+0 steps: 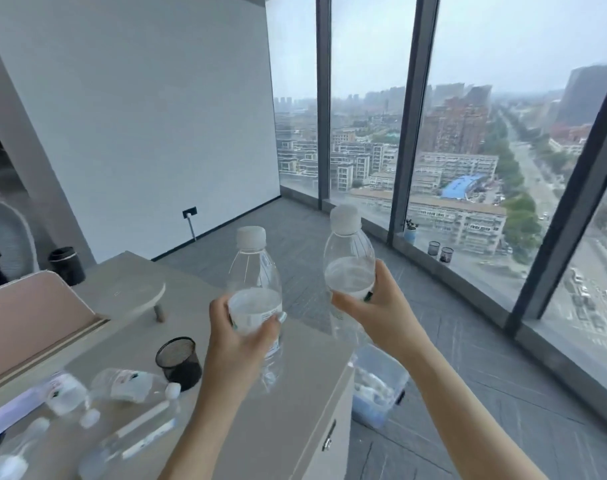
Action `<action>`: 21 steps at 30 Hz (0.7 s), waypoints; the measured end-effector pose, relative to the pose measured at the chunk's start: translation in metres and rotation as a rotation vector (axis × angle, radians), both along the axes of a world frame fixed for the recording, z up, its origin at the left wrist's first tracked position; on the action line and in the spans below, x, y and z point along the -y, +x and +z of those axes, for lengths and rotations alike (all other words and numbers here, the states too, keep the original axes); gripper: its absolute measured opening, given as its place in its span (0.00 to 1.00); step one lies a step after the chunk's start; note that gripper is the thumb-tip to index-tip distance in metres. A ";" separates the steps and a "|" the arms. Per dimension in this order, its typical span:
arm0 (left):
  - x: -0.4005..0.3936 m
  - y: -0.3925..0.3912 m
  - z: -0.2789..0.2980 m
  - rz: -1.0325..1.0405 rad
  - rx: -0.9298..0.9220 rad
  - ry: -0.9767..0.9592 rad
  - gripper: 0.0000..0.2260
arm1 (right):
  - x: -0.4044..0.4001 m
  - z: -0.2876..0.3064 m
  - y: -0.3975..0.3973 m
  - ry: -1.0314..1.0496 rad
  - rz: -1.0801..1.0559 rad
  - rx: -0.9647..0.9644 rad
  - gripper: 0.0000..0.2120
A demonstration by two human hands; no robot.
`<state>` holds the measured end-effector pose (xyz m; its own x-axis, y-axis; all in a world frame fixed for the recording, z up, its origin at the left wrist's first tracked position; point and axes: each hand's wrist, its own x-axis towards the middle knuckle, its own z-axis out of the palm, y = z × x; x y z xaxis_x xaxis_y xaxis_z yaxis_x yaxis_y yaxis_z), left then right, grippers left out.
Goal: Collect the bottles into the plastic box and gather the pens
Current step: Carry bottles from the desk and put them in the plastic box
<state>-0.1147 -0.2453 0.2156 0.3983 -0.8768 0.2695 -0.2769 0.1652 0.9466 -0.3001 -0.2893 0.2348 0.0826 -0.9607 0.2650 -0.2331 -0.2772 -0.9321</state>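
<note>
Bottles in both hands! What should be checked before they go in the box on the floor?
1. Left hand holds its bottle firmly: ok.
2. Right hand holds the other bottle firmly: ok.
3. Both caps on: ok.
4. Plastic box within reach, on the floor beside the desk: ok.
5. Room left in the box: cannot tell.
6. More bottles lying on the desk: not ok, still to collect.

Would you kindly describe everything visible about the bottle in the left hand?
The bottle is clear plastic with a white screw cap, a white label round its middle and water partly filling it. It is held upright in the air above the desk. The left hand grips its lower half; nothing else touches it.
</note>
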 end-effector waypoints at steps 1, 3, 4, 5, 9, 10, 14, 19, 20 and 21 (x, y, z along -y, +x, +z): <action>0.002 -0.015 -0.001 -0.018 0.009 -0.001 0.18 | -0.002 0.002 -0.016 -0.008 -0.012 0.001 0.21; 0.007 -0.046 -0.003 -0.058 0.018 -0.008 0.18 | -0.007 0.004 -0.048 -0.022 -0.038 -0.001 0.22; 0.010 -0.061 -0.004 -0.079 0.018 -0.015 0.18 | -0.009 0.004 -0.064 -0.027 -0.052 -0.003 0.22; 0.013 -0.076 -0.005 -0.103 0.014 -0.025 0.18 | -0.011 0.004 -0.079 -0.032 -0.068 -0.005 0.22; 0.028 -0.127 -0.008 -0.211 0.019 -0.053 0.19 | -0.014 0.000 -0.132 -0.040 -0.151 -0.009 0.21; 0.032 -0.138 -0.009 -0.234 0.024 -0.056 0.19 | -0.013 -0.001 -0.142 -0.037 -0.168 -0.012 0.21; 0.052 -0.172 -0.007 -0.288 0.042 -0.064 0.20 | -0.006 -0.006 -0.176 -0.030 -0.217 -0.006 0.20; 0.086 -0.206 -0.015 -0.342 0.032 -0.058 0.20 | 0.016 -0.019 -0.208 -0.004 -0.277 -0.023 0.22; 0.095 -0.211 -0.017 -0.348 0.030 -0.057 0.20 | 0.023 -0.020 -0.213 0.001 -0.285 -0.030 0.22; 0.106 -0.216 -0.018 -0.356 0.025 -0.053 0.20 | 0.032 -0.021 -0.218 0.008 -0.292 -0.034 0.22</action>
